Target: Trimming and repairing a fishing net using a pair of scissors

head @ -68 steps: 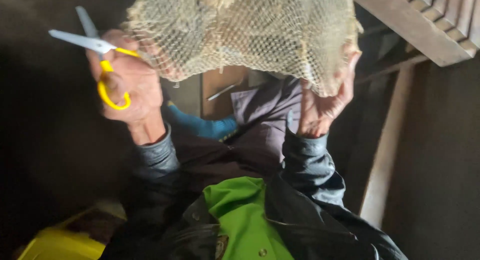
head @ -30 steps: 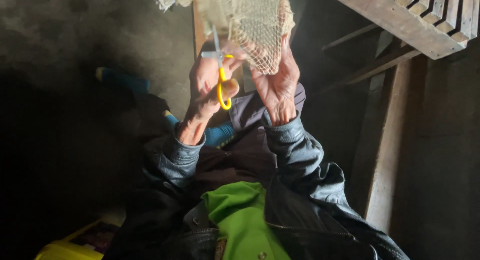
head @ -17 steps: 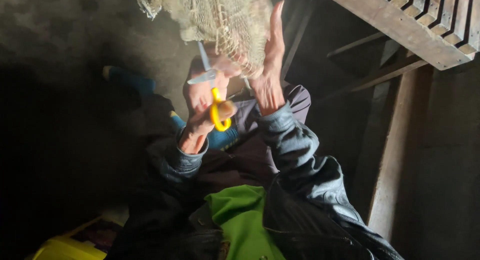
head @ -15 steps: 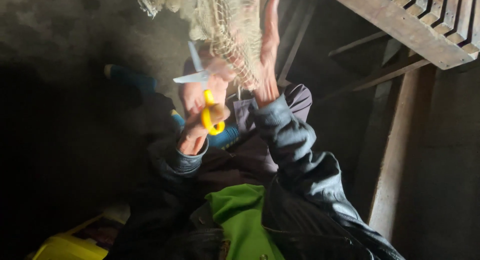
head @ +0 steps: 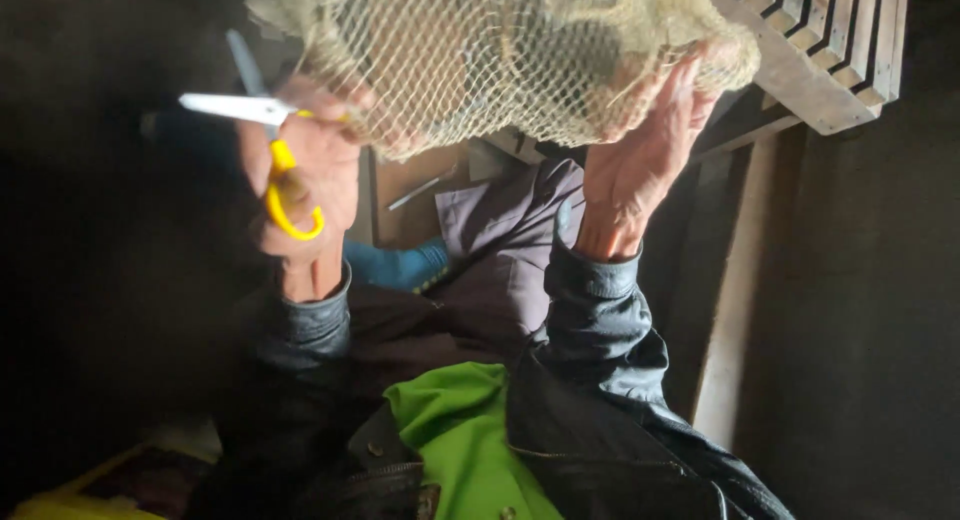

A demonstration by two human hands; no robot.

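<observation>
Landmark: mesh net [head: 500, 55], beige, fine-knotted, bunched and stretched across the top of the view, held up in front of the person.

Left hand [head: 305, 180] at the net's lower-left edge, fingers curled tight through the yellow loop handles of a pair of scissors [head: 262, 130]. Same hand seems to pinch the net edge with its upper fingers; contact partly hidden by mesh. Scissor blades pale, spread apart, pointing left and up-left away from the net, not touching it.

Right hand [head: 640, 165] under the net's right side, palm toward the camera, fingers reaching up into the mesh and gripping a fold of it; fingertips hidden behind netting.

Below the net: dark jacket sleeves on both wrists, green garment [head: 465, 440] showing at the open jacket front, purple-grey cloth [head: 510, 235] between the arms, blue object [head: 400, 265] just below-left of it. Slatted wooden frame [head: 830, 40] right of the net, touching or just behind its right edge, cannot tell which. Yellow item [head: 60, 500] far below-left, blurred.
</observation>
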